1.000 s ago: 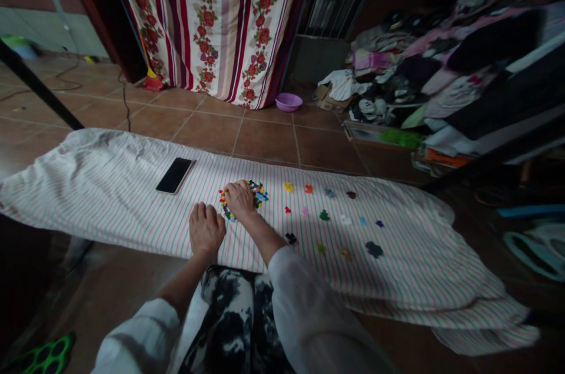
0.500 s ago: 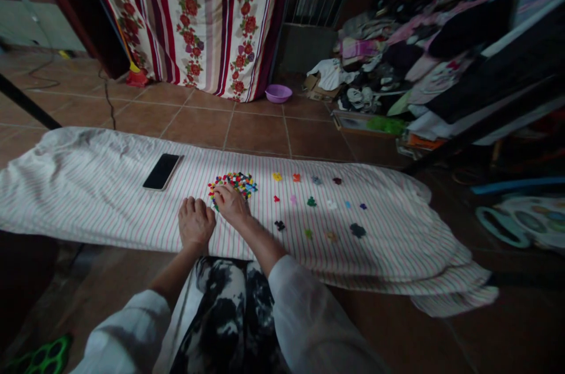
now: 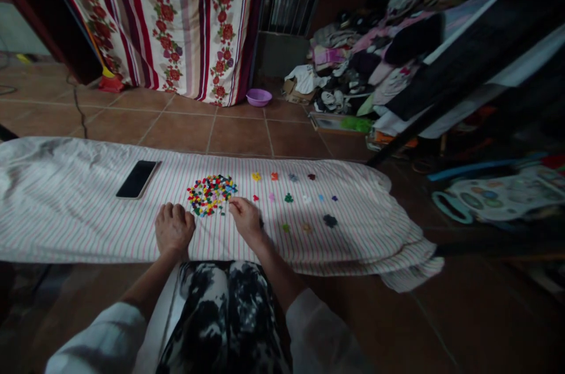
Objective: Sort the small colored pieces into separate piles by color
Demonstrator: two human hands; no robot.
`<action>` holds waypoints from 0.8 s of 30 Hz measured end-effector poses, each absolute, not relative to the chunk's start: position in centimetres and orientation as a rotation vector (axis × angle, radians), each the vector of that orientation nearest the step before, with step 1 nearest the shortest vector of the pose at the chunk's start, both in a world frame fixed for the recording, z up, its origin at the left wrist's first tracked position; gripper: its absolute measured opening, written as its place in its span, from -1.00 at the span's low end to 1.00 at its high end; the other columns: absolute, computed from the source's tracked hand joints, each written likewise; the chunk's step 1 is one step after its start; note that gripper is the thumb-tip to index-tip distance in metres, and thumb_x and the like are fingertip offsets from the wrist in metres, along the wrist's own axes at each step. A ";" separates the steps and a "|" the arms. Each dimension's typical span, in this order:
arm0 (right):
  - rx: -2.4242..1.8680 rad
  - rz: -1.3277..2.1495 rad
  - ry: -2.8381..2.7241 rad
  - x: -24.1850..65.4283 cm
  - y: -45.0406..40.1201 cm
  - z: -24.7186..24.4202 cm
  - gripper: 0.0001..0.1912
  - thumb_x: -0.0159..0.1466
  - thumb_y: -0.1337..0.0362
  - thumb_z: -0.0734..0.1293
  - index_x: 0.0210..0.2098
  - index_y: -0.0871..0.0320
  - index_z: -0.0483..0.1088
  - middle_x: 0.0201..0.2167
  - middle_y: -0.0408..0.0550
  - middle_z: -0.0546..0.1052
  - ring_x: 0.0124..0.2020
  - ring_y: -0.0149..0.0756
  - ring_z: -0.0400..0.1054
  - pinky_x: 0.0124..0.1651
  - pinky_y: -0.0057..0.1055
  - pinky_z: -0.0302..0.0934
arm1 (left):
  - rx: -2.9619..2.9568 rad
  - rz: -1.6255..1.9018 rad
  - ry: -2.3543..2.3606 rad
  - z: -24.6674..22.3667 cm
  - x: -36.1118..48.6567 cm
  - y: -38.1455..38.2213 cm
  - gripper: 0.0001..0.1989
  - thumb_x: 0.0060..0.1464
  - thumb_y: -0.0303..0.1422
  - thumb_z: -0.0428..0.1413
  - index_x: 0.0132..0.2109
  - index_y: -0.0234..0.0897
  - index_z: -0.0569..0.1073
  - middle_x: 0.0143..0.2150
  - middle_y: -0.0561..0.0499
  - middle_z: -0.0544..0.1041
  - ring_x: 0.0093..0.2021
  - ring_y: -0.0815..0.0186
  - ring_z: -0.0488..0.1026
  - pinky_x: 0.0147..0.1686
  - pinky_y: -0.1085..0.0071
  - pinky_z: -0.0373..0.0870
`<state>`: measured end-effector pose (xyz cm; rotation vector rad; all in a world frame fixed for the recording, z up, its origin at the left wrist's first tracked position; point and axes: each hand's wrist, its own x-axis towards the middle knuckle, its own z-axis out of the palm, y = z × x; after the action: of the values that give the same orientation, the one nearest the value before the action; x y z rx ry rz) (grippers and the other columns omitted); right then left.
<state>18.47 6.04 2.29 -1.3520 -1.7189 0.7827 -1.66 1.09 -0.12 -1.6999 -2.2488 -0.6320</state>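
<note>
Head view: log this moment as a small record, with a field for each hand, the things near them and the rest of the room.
Left hand: flat on the striped cloth, nothing held
Right hand: fingertips at the edge of the pile; any held piece too small to tell
Things: pile of small coloured pieces; spaced single pieces to the right
Rest: black phone; purple basin; heaped clothes; floral curtain

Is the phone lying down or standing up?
Lying down: the black phone rests flat on the striped cloth, its dark screen facing up, to the left of the colorful pieces.
</note>
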 end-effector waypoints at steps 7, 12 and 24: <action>-1.444 0.736 -1.523 24.6 5.9 1.1 -0.83 0.19 0.26 0.26 -0.28 0.07 0.49 -0.29 -0.11 0.60 -0.26 -0.30 0.49 -0.14 -0.39 0.34 | -1.743 -0.576 -2.282 0.3 -1.6 1.0 -0.76 0.16 -0.28 -0.11 -0.24 -0.31 0.38 -0.17 -0.19 0.39 0.01 0.04 0.30 0.02 0.13 0.22; -1.495 0.677 -1.441 28.3 6.3 0.6 -0.80 0.16 0.22 0.25 -0.29 0.09 0.49 -0.31 -0.07 0.61 -0.22 -0.24 0.50 -0.07 -0.33 0.34 | -1.731 -0.528 -2.272 0.3 -1.6 0.9 -0.74 0.16 -0.26 -0.12 -0.24 -0.31 0.39 -0.17 -0.19 0.39 0.00 0.05 0.30 0.00 0.15 0.23; -1.526 0.628 -1.157 37.7 11.1 -0.1 -0.67 0.05 0.04 0.32 -0.28 0.11 0.49 -0.34 -0.04 0.61 -0.27 -0.21 0.49 -0.12 -0.30 0.35 | -1.732 -0.425 -2.234 0.4 -1.6 1.1 -0.73 0.18 -0.26 -0.14 -0.25 -0.30 0.39 -0.19 -0.18 0.41 -0.03 0.06 0.32 -0.05 0.19 0.25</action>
<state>37.67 11.10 -0.15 -1.5263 -1.1565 0.6283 -1.63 1.08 0.41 -1.7322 -2.2342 -0.4247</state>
